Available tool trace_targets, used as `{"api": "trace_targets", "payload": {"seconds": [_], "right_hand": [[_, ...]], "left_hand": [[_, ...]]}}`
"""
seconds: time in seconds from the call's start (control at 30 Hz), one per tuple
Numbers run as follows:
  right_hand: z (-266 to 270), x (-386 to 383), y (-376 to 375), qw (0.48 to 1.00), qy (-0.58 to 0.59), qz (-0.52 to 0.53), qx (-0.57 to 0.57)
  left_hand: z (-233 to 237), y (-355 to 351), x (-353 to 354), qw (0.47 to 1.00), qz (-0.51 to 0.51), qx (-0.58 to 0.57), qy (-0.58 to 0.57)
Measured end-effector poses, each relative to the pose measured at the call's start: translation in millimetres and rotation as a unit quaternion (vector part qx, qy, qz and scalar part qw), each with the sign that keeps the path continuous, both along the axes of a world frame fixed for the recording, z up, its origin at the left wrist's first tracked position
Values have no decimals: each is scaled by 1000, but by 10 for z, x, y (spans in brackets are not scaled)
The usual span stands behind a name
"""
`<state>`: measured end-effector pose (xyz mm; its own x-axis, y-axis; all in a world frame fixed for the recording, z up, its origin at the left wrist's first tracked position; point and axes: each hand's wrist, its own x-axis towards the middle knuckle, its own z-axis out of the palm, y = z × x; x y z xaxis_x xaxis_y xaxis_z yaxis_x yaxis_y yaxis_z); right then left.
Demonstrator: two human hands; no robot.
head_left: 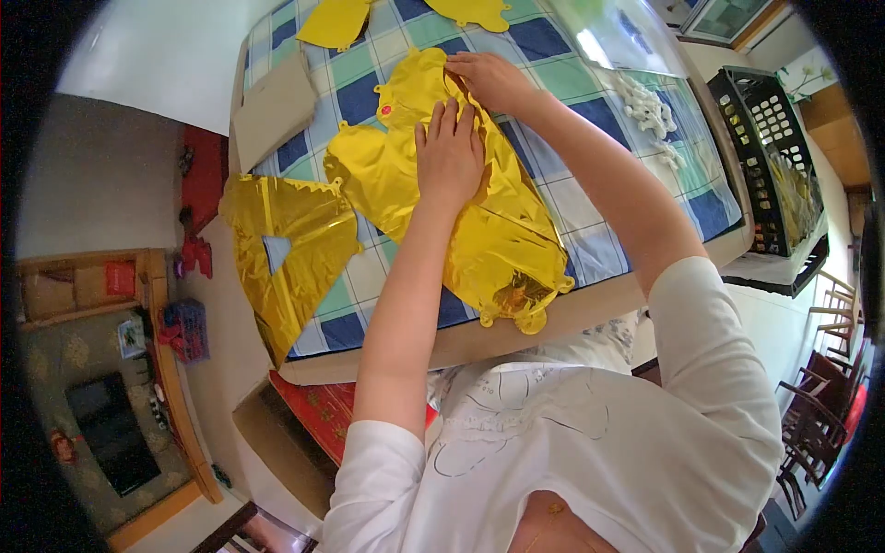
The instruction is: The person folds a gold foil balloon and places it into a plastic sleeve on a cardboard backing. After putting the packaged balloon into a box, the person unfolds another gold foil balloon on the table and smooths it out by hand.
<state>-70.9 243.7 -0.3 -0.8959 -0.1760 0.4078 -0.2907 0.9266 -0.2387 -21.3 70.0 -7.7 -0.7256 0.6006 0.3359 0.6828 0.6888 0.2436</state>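
Note:
A flat, shiny gold foil balloon (507, 235) with small tabs round its edge lies across the checked cloth in front of me. My left hand (452, 157) rests palm down on its middle, fingers stretched out over the foil. At the balloon's upper right edge, my right hand (493, 81) has its fingers bent round a fold of the foil, close to my left fingertips. A small red mark shows near the balloon's upper left edge. To the left, a cut sheet of gold foil (304, 235) with a hole in it hangs partly over the table edge.
More yellow foil pieces (334, 23) lie at the far end of the checked cloth (599, 203). A grey-beige board (275, 111) is at the left. White crumpled material (645, 109) lies at the right, beside clear plastic. A black crate (761, 157) stands past the right edge.

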Motion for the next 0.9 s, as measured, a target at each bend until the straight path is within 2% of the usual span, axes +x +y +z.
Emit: {"api": "trace_targets", "payload": {"seconds": [0.13, 0.23, 0.33, 0.43, 0.53, 0.57, 0.7, 0.9], "right_hand": [[-236, -331, 17, 993, 115, -23, -31], [-96, -223, -22, 964, -3, -59, -260], [-12, 196, -35, 900, -67, 7, -431], [-57, 648, 41, 892, -51, 51, -447], [92, 1091, 72, 886, -154, 116, -421], [83, 1207, 56, 869, -162, 138, -447], [149, 1559, 26, 838, -222, 130, -482], [139, 1995, 72, 845, -214, 153, -466]], "left_hand": [[-8, 2, 3, 1000, 0, 1, 6], [-20, 0, 4, 1000, -3, 11, 5], [-34, 5, 1, 1000, 3, 7, 4], [-42, 5, -8, 1000, 3, 5, 6], [-64, 0, -14, 1000, 2, 2, 22], [-68, 2, -15, 1000, 1, 5, 20], [-82, 3, -42, 1000, -3, 11, 19], [-74, -15, -42, 1000, -6, 3, 13]]}}
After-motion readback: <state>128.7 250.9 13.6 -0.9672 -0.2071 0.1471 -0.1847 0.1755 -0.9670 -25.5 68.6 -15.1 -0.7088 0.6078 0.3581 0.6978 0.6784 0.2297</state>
